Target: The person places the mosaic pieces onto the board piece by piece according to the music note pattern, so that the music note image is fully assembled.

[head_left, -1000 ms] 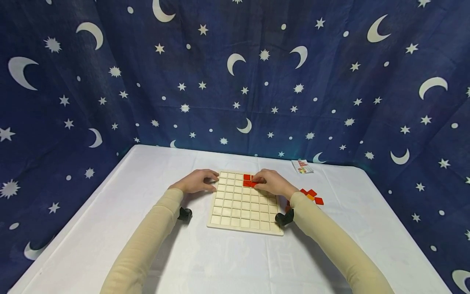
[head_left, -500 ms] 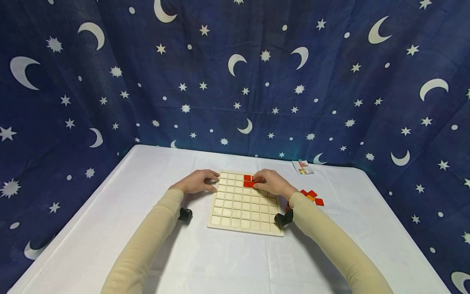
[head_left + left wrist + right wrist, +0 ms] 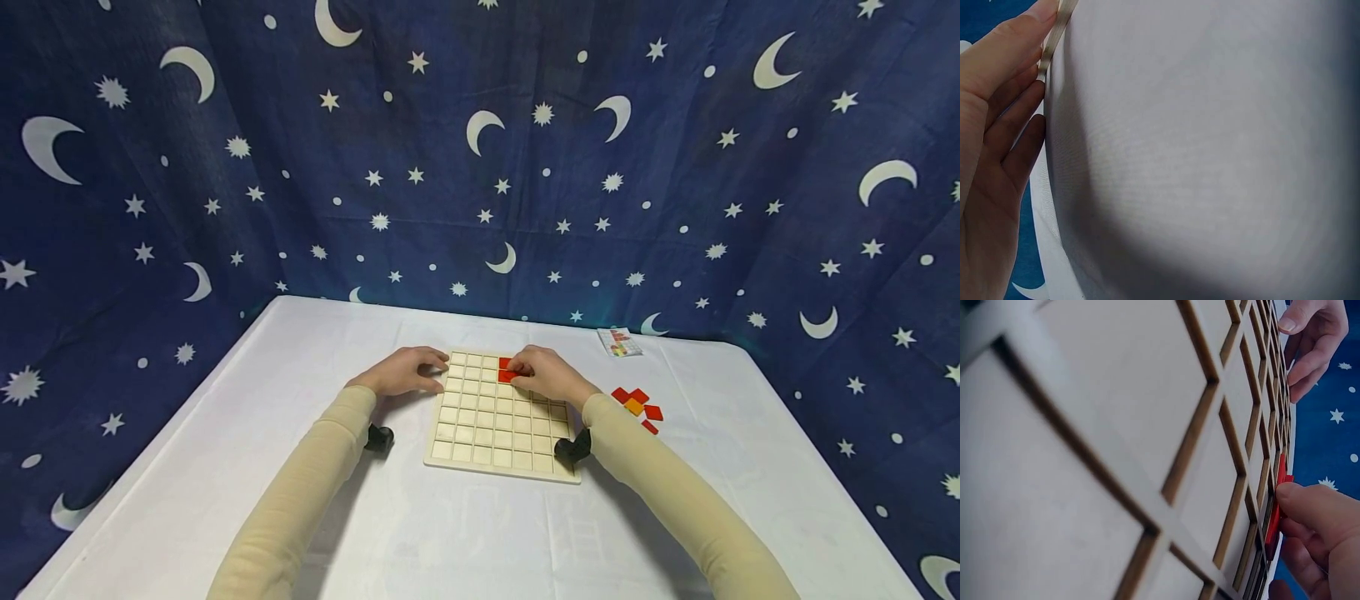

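A pale wooden board (image 3: 483, 415) with a grid of square recesses lies on the table. My left hand (image 3: 401, 371) rests against its left edge; in the left wrist view the thumb and extended fingers touch the board's rim (image 3: 1055, 40). At the board's far side, my right hand (image 3: 551, 373) pinches a red square tile (image 3: 1282, 487) between thumb and fingers. Other red tiles (image 3: 505, 377) sit in recesses beside the fingertips, partly covered by that hand. How the pinched tile lies in its recess cannot be told.
Several loose red tiles (image 3: 653, 412) and an orange tile (image 3: 634, 407) lie right of the board, beside the right sleeve. A printed card (image 3: 619, 342) lies at the table's back right. Behind the white table (image 3: 480, 533) hangs a blue star-and-moon curtain (image 3: 420, 125).
My right hand has shifted slightly left over the red tiles, covering more of them and uncovering more loose tiles beside the sleeve. The left hand has stayed on the board's edge.
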Demonstrator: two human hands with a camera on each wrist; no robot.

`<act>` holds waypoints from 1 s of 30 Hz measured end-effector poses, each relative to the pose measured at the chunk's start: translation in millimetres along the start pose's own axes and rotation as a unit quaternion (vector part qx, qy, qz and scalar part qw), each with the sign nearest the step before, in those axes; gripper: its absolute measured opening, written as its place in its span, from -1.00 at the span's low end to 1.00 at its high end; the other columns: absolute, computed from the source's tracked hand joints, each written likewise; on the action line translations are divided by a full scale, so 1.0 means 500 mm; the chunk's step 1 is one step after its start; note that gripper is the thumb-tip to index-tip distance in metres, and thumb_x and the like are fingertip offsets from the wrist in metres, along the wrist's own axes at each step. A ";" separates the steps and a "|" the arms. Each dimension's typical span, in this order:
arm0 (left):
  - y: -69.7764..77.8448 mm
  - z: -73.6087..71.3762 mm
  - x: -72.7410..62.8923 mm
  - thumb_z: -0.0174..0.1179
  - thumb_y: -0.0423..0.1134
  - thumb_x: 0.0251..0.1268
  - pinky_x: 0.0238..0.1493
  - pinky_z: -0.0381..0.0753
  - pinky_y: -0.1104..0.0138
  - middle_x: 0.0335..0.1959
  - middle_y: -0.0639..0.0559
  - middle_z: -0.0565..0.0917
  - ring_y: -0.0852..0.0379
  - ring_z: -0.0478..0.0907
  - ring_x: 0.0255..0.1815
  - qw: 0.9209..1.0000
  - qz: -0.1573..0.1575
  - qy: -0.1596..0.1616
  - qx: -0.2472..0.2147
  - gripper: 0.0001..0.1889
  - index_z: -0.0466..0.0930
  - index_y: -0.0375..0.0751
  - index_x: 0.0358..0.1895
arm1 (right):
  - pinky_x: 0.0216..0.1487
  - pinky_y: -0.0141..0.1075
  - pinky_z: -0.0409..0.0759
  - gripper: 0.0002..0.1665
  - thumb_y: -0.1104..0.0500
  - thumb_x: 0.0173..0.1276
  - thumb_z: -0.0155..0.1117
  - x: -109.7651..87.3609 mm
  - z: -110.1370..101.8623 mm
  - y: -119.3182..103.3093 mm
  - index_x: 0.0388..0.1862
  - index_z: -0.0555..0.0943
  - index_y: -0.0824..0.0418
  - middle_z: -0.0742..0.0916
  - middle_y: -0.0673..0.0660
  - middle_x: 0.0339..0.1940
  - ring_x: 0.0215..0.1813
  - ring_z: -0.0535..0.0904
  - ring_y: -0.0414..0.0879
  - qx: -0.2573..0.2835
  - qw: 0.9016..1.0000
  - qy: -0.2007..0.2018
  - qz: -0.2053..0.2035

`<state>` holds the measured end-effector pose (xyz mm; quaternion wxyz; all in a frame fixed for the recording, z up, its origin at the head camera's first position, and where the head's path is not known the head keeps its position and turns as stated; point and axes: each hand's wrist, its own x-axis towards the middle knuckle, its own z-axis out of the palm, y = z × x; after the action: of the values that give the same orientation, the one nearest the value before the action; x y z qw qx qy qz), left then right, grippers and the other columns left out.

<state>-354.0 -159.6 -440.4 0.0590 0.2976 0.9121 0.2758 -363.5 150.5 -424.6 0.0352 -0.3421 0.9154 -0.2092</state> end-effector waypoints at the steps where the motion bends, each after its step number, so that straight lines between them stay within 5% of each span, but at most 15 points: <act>1: -0.001 0.000 0.001 0.39 -0.08 0.18 0.43 0.27 0.13 0.30 -0.10 0.51 -0.08 0.36 0.38 1.000 0.000 0.000 0.001 -0.51 0.62 -0.25 0.14 | -0.05 -0.19 0.60 -0.68 0.20 0.36 0.30 -0.001 0.000 0.002 0.07 0.65 0.27 0.65 0.10 -0.14 -0.13 0.55 -0.07 -0.003 1.000 0.000 -0.004; 7: 0.001 -0.002 -0.001 0.40 -0.08 0.18 0.42 0.29 0.12 0.29 -0.11 0.51 -0.09 0.36 0.37 1.000 -0.001 -0.001 0.000 -0.51 0.63 -0.26 0.13 | -0.08 -0.16 0.56 -0.65 0.22 0.43 0.15 -0.014 -0.010 0.021 0.15 0.64 0.21 0.61 0.11 -0.06 -0.15 0.48 -0.07 0.014 1.000 0.001 0.001; 20: 0.005 -0.006 -0.003 0.39 -0.10 0.19 0.43 0.28 0.12 0.30 -0.11 0.50 -0.09 0.36 0.38 1.000 -0.002 -0.002 -0.007 -0.51 0.62 -0.27 0.14 | -0.21 -0.24 0.51 -0.94 0.21 0.38 0.25 -0.045 -0.028 0.054 -0.19 0.62 0.12 0.63 -0.01 -0.29 -0.30 0.45 -0.11 0.022 0.998 -0.013 0.053; 30: 0.003 -0.003 0.000 0.39 -0.09 0.19 0.43 0.27 0.10 0.30 -0.11 0.50 -0.10 0.35 0.38 1.000 0.000 -0.001 -0.009 -0.51 0.62 -0.27 0.14 | 0.03 -0.14 0.61 -0.81 0.20 0.36 0.31 -0.047 -0.032 0.060 -0.07 0.69 0.18 0.70 0.00 -0.22 -0.17 0.56 -0.12 0.026 0.997 -0.025 0.062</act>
<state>-353.7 -159.2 -438.5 0.0626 0.2970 0.9098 0.2832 -367.4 191.7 -423.9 0.0802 -0.2891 0.9278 -0.2216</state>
